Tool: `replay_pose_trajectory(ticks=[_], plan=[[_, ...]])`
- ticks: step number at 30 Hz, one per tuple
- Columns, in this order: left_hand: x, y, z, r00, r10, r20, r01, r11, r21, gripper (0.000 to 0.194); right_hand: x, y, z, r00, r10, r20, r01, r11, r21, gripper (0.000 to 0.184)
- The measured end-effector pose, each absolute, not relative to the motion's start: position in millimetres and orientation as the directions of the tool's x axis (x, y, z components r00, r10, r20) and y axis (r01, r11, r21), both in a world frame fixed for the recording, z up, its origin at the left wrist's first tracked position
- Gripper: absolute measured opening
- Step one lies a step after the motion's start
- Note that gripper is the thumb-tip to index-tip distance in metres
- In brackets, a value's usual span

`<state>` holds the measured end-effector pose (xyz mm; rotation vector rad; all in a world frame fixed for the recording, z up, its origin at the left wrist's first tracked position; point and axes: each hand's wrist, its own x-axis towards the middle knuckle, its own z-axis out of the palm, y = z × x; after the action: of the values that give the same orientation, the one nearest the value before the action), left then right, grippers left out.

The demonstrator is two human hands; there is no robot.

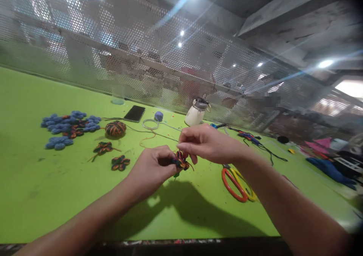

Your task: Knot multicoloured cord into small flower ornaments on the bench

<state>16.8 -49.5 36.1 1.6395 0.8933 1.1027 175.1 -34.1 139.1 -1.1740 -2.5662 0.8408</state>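
Between thumb and fingers, my left hand pinches a dark multicolour yarn flower above the green table. Just over it, my right hand is closed in a pinch at the flower's upper edge. What its fingertips grip is too small to make out. An orange yarn end hangs at the flower's right side. Two similar flowers lie to the left, a loose-ended one and a neater one. Behind them sits a ball of variegated yarn.
Blue yarn flowers cluster at far left. Behind my hands are a phone, a ring, a blue yarn ball and a white bottle. Scissors with orange and yellow handles lie beside my right forearm. A perforated metal screen borders the table.
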Motion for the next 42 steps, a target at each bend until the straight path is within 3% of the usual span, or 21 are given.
replay_pose_trajectory(ticks=[3, 5, 8, 12, 22, 30, 38, 40, 42], plan=[[17, -50, 38, 0.323, 0.911, 0.255, 0.059, -0.288, 0.956, 0.011, 181, -37, 129, -0.629, 0.776, -0.033, 0.553, 0.418, -0.72, 0.02], [18, -50, 38, 0.311, 0.915, 0.258, 0.056, -0.288, 0.956, 0.012, 183, -42, 124, -0.601, 0.799, -0.011, 0.557, 0.41, -0.722, 0.02], [19, -49, 37, 0.301, 0.919, 0.255, 0.053, -0.283, 0.958, 0.014, 185, -51, 120, -0.576, 0.813, 0.089, 0.636, 0.514, -0.575, 0.017], [19, -48, 35, 0.312, 0.915, 0.256, 0.025, -0.278, 0.96, 0.015, 185, -57, 114, -0.616, 0.72, 0.319, 0.628, 0.694, -0.353, 0.012], [18, -50, 37, 0.264, 0.934, 0.24, 0.04, -0.259, 0.965, 0.01, 183, -75, 96, -0.549, 0.648, 0.527, 0.674, 0.716, -0.178, 0.015], [18, -50, 35, 0.215, 0.943, 0.254, 0.101, -0.28, 0.955, 0.006, 177, -92, 76, -0.543, 0.627, 0.559, 0.732, 0.679, -0.051, 0.019], [20, -54, 42, 0.204, 0.936, 0.289, 0.19, -0.327, 0.926, 0.008, 173, -95, 97, -0.696, 0.523, 0.492, 0.682, 0.697, 0.223, 0.022], [21, -56, 42, 0.205, 0.927, 0.315, 0.22, -0.358, 0.908, 0.007, 173, -92, 105, -0.712, 0.533, 0.456, 0.672, 0.705, 0.225, 0.023], [21, -57, 42, 0.21, 0.914, 0.346, 0.242, -0.391, 0.888, 0.007, 173, -85, 110, -0.7, 0.571, 0.429, 0.675, 0.725, 0.137, 0.02]])
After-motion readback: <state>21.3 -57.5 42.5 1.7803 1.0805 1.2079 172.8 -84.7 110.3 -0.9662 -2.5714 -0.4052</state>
